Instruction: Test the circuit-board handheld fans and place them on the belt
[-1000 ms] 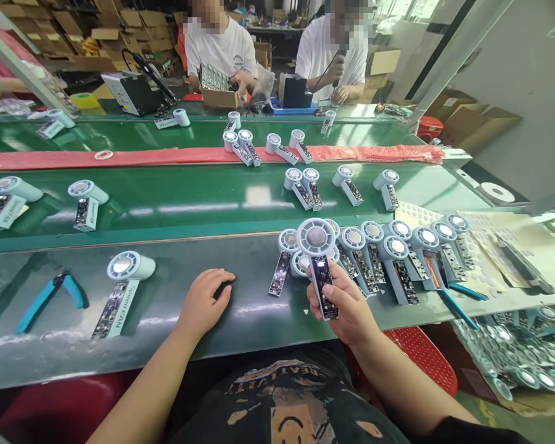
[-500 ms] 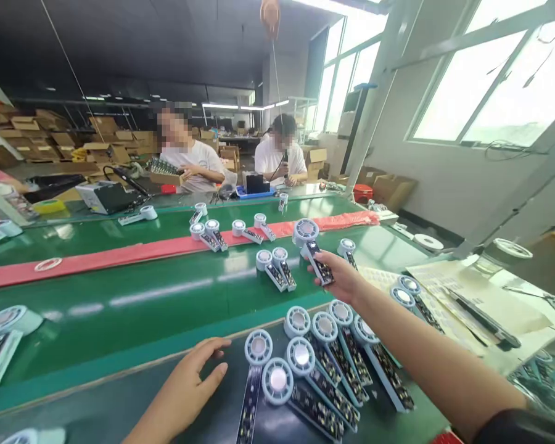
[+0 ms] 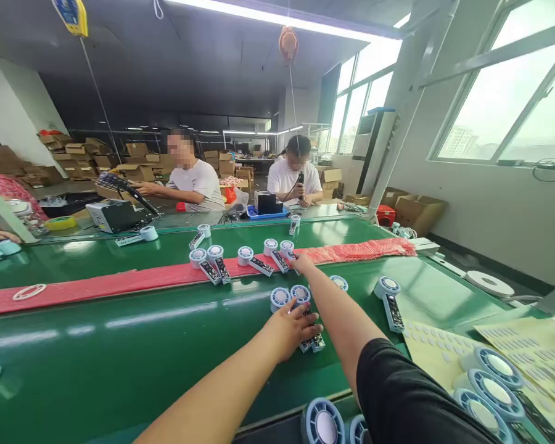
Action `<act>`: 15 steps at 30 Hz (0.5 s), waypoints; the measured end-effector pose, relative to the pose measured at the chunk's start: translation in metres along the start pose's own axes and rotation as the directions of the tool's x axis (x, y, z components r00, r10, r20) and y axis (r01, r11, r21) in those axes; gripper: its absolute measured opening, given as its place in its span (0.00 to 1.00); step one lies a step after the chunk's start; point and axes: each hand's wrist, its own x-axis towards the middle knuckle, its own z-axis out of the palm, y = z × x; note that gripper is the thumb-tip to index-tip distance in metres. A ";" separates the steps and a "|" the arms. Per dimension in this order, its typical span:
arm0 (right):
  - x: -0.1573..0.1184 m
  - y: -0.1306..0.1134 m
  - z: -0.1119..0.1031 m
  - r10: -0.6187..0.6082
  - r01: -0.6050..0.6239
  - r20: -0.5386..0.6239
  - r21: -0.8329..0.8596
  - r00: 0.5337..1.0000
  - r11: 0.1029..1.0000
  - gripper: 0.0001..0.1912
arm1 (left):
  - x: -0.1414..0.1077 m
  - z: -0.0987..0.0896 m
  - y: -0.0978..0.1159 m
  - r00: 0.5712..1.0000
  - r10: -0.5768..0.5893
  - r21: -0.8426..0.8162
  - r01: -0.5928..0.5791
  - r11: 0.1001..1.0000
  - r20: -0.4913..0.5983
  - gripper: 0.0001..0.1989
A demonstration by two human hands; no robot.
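My right hand [image 3: 301,263] reaches out to the pink strip [image 3: 337,253], its fingers closed about the handle of a light-blue handheld fan [image 3: 287,246] with a bare circuit board. Its fingertips are partly hidden. Nearer me, my left hand [image 3: 289,327] lies with fingers spread across the handles of two similar fans, a left one [image 3: 280,298] and a right one [image 3: 300,294], on the green belt [image 3: 166,351]. Another fan [image 3: 339,283] is partly covered by my right forearm. To the right, a separate fan [image 3: 389,302] lies with its board facing up.
Several more fans [image 3: 215,253] rest along the strip, beside a white ring [image 3: 29,291]. Fans [image 3: 324,422] also lie at the near edge and on sticker sheets [image 3: 437,345] at right. Two people in white shirts [image 3: 198,182] sit across the belt; another person's hand [image 3: 2,234] shows far left.
My right hand has carried its fan forward to the pink strip. My left hand has moved from the near edge onto the two fans on the belt. The view has shifted.
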 end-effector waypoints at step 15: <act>-0.083 0.082 -0.185 0.583 -0.483 -0.100 -0.679 0.807 0.553 0.26 | -0.036 -0.031 -0.011 0.940 0.160 0.144 -0.121 0.982 -0.302 0.12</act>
